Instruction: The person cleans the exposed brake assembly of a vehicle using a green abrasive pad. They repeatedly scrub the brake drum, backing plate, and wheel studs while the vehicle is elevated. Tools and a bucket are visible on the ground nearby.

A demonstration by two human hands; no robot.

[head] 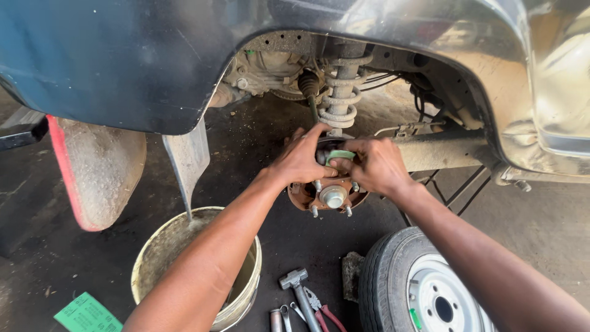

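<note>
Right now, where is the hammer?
The hammer lies on the ground at the bottom centre, between the bucket and the removed wheel, beside pliers.

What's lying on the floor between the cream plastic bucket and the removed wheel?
Head view: a grey hammer, red-handled pliers and smaller metal tools lie between the cream plastic bucket and the removed wheel.

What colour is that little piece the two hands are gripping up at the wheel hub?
Pale green. The small piece sits between the left hand and right hand, seen clearly in the head view.
</note>
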